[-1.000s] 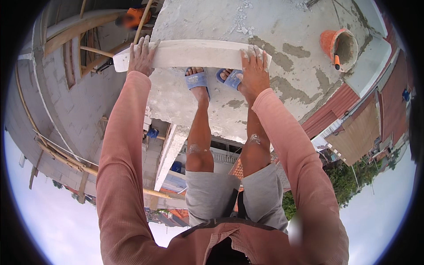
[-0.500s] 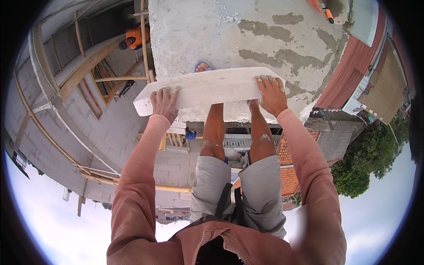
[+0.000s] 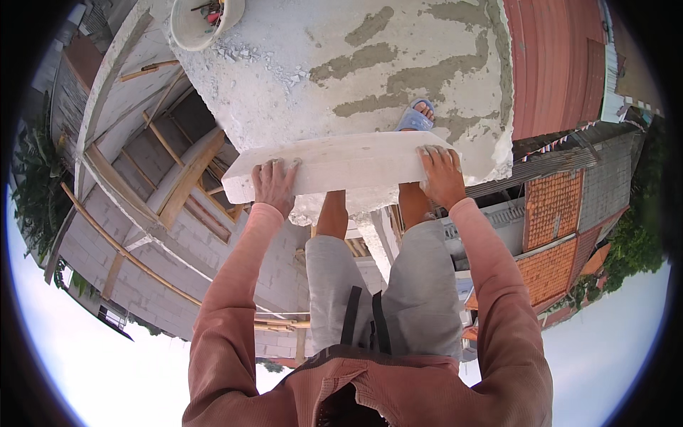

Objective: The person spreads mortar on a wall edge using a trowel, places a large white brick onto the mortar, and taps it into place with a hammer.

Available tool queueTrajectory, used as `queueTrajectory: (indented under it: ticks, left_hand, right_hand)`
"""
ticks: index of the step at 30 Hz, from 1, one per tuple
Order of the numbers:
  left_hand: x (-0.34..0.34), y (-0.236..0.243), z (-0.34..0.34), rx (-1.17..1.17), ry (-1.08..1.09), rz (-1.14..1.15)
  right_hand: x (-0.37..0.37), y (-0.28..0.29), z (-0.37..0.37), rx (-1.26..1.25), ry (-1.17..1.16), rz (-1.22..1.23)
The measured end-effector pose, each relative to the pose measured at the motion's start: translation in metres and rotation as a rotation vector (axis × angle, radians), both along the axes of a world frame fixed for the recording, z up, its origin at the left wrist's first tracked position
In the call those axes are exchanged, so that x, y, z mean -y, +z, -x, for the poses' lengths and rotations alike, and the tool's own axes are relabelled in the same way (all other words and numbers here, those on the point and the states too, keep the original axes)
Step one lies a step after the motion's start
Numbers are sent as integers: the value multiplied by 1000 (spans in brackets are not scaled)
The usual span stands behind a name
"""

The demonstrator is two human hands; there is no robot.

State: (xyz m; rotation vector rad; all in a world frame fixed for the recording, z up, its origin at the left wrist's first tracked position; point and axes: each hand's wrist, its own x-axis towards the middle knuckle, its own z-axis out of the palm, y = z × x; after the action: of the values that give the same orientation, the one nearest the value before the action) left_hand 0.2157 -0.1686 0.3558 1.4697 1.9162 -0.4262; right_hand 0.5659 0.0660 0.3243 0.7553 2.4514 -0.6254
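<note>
A long white lightweight concrete block (image 3: 356, 162) is held level in front of my legs, with both arms stretched forward. My left hand (image 3: 274, 186) is closed over its left end, dusty fingers on the upper face. Near the right end, my right hand (image 3: 442, 174) grips it the same way. Both thumbs and the block's underside are hidden. Beyond the block, a foot in a blue sandal (image 3: 417, 116) stands on the rough concrete slab (image 3: 284, 107). Patches of wet grey mortar (image 3: 420, 78) are spread on the slab ahead of that foot.
A white bucket (image 3: 186, 27) with tools in it stands at the slab's far left. Broken chips (image 3: 260, 64) lie near it. The slab ends in a drop on the left, above timber framing (image 3: 188, 178). Red metal roofing (image 3: 551, 64) and orange tiles (image 3: 551, 210) lie right.
I have stepped and turned on the slab, still gripping the block. The bucket has come into view; the orange-handled tool and the person in orange below no longer show.
</note>
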Motion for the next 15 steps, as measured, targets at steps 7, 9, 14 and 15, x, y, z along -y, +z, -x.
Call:
queueTrajectory:
  ticks: [7,9,14,15]
  left_hand:
    - [-209,-35,-30,-2,-416,-140]
    - [-281,-46,-56,9,-553,-184]
    - [-402,-89,-129,40,-804,-267]
    - [-424,-98,-145,57,-855,-269]
  right_hand:
    - [-65,3,-84,102,-429,-34]
    - [-80,-2,-113,132,-533,-72]
    - [-99,-19,-166,242,-775,-156]
    - [-100,-23,-175,297,-827,-167]
